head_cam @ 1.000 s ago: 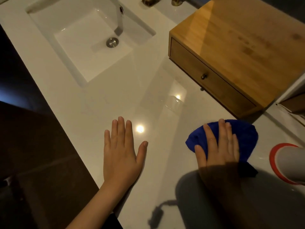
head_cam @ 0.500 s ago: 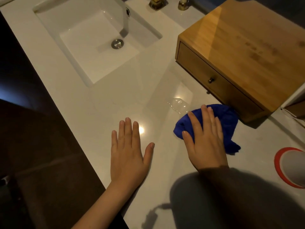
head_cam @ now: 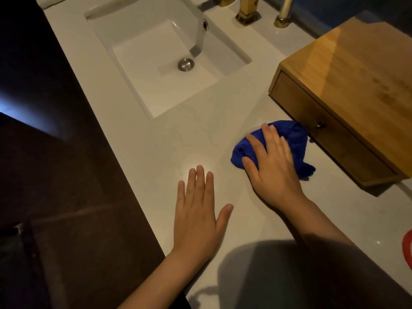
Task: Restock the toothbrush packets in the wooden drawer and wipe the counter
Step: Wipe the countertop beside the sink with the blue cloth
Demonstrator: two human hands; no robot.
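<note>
Head view: released right grip (head_cam: 272,163) presses blue cloth (head_cam: 294,139) flat for wiping; released left grip (head_cam: 198,215), at its eight o'clock, braces on counter (head_cam: 156,152).

A bathroom: white counter (head_cam: 138,139) with sunken sink (head_cam: 156,52) and gold tap fittings (head_cam: 246,12).

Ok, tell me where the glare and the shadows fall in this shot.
Head view: dim, warm light; a glare spot on the counter just beyond the left hand; a broad shadow darkens the counter's near edge below the right hand; the area left of the counter is almost black.
</note>
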